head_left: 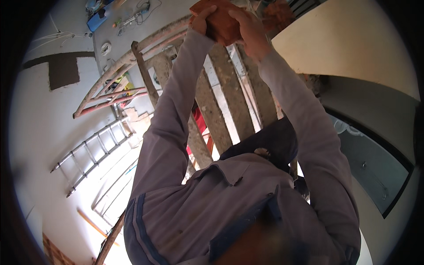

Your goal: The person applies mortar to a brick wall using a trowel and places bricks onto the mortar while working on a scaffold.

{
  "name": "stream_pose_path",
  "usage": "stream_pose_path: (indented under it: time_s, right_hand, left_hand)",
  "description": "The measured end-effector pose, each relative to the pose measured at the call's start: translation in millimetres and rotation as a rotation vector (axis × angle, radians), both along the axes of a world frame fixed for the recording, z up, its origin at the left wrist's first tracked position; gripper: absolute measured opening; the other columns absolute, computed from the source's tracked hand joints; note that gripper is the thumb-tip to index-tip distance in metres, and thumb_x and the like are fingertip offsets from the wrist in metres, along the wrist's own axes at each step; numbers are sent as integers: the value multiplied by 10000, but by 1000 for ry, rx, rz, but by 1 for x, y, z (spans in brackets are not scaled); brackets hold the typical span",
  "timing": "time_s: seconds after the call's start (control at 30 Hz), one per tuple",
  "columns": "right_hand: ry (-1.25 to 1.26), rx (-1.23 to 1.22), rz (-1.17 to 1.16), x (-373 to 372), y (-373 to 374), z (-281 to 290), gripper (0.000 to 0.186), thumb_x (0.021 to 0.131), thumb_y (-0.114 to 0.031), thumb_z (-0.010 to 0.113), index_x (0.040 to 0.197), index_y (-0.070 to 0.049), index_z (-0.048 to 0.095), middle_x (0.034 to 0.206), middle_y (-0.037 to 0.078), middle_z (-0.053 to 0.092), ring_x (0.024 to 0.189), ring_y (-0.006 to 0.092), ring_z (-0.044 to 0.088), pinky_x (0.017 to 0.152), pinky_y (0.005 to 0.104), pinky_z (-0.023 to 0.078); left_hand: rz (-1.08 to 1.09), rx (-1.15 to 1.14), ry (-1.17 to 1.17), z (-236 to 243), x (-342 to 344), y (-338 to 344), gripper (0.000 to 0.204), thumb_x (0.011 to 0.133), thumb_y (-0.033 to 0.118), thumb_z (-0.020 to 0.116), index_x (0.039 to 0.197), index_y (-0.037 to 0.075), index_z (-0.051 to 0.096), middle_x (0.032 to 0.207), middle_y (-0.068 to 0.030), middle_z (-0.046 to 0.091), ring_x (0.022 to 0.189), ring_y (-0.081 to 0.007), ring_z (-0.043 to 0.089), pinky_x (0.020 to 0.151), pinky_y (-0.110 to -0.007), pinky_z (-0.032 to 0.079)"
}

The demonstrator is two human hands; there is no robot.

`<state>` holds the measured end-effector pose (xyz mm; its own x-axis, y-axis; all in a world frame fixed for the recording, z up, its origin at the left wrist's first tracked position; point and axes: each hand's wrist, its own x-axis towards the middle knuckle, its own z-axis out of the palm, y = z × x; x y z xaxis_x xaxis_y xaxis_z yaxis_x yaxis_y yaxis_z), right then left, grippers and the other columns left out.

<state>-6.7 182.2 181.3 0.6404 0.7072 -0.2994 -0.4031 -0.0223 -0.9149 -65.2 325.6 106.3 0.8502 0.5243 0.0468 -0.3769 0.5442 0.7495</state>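
Both my arms reach up to the top of the view, holding a reddish-orange clay brick (pixel 224 25) between them. My left hand (pixel 200 22) grips its left side, with the thumb lying over the face. On the right side my right hand (pixel 255 36) is closed on it in the same way, thumb on the face. The far fingers of both hands are hidden behind the brick. More reddish brick pieces (pixel 279 18) lie just beyond my right hand. Below the brick run rough, mortar-stained wooden planks (pixel 207 106).
A worn metal scaffold frame (pixel 128 57) curves along the left of the planks. Farther off are a ladder (pixel 84 161), a coil of white cable (pixel 106 48) and a blue object (pixel 99 20) on the floor. A pale tan surface (pixel 349 42) is close on the right, above a dark-framed opening (pixel 375 154).
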Motion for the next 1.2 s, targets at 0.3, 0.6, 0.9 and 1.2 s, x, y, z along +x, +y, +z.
stream_pose_path:
  time_s: [0.3, 0.6, 0.9, 1.2]
  right_hand:
    - [80, -154, 477, -126, -218, 10, 535, 907, -274, 636, 1331, 9, 474, 1321, 147, 518, 1260, 227, 485, 1025, 367, 403]
    - [49, -228, 277, -131, -293, -13, 317, 890, -156, 644, 1148, 22, 599, 988, 78, 657, 894, 121, 621, 807, 248, 488]
    - [-75, -190, 326, -133, -303, -16, 277, 907, -131, 608, 1141, 16, 599, 992, 103, 676, 890, 127, 644, 781, 260, 508]
    - [-322, -107, 259, -142, -326, 3, 286, 897, -108, 621, 1148, 27, 587, 1054, 144, 636, 951, 181, 644, 817, 300, 526]
  left_hand:
    - [-249, 205, 564, 57, -214, -102, 1126, 560, 101, 840, 1480, 57, 191, 1346, -172, 465, 1181, -299, 536, 1026, -387, 438]
    - [-1001, 818, 780, 54, -269, -181, 1242, 440, 168, 877, 1485, 55, 216, 1368, -159, 457, 1277, -280, 445, 1096, -362, 335]
    - [-626, 1745, 913, 70, -288, -220, 1126, 501, 294, 853, 1466, 131, 295, 1214, -153, 499, 1121, -356, 500, 961, -461, 396]
    - [-661, 1795, 1053, 72, -301, -214, 1190, 577, 534, 825, 1506, 142, 194, 1494, -198, 259, 1393, -392, 244, 1110, -512, 236]
